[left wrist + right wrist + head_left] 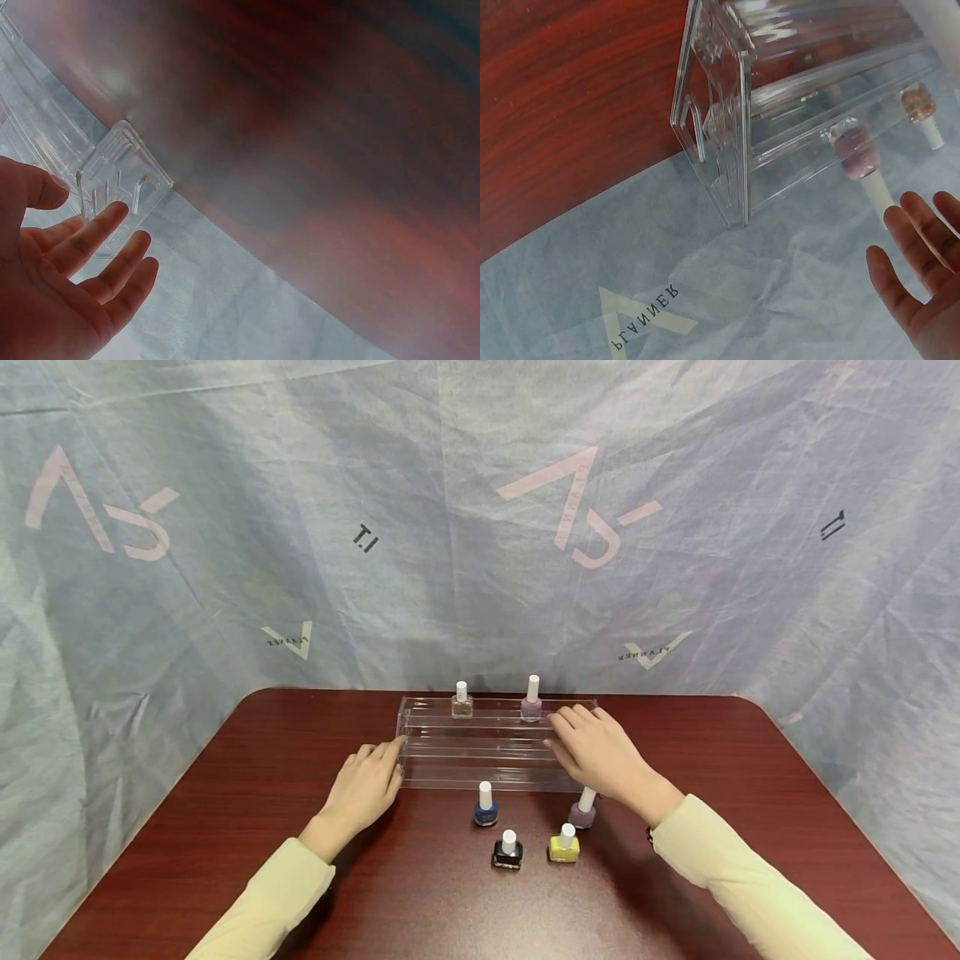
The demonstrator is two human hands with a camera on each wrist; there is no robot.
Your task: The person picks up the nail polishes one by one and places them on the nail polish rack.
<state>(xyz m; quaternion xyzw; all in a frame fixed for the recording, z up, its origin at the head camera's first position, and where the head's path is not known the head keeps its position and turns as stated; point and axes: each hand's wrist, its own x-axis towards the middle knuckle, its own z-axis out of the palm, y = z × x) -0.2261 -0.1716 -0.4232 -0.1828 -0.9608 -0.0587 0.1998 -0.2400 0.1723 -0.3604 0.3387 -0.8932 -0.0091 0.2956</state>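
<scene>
A clear acrylic stepped rack [480,779] stands at the back of the table. On its top tier are a glittery brownish nail polish bottle [462,707] and a lilac nail polish bottle [531,708], both white-capped. My left hand [362,783] is at the rack's left end, its fingers extended along the clear end panel [124,187]; exact contact is hard to tell. My right hand [600,750] hovers by the right end, holding nothing, with loosely extended fingers near the lilac bottle's cap in the right wrist view. It hides part of the rack in the head view.
In front of the rack stand a dark blue bottle [486,813], a black bottle [507,855], a yellow bottle [564,849] and a mauve bottle [581,815], the last beneath my right wrist. A grey printed cloth [450,568] hangs behind the reddish-brown table [420,893].
</scene>
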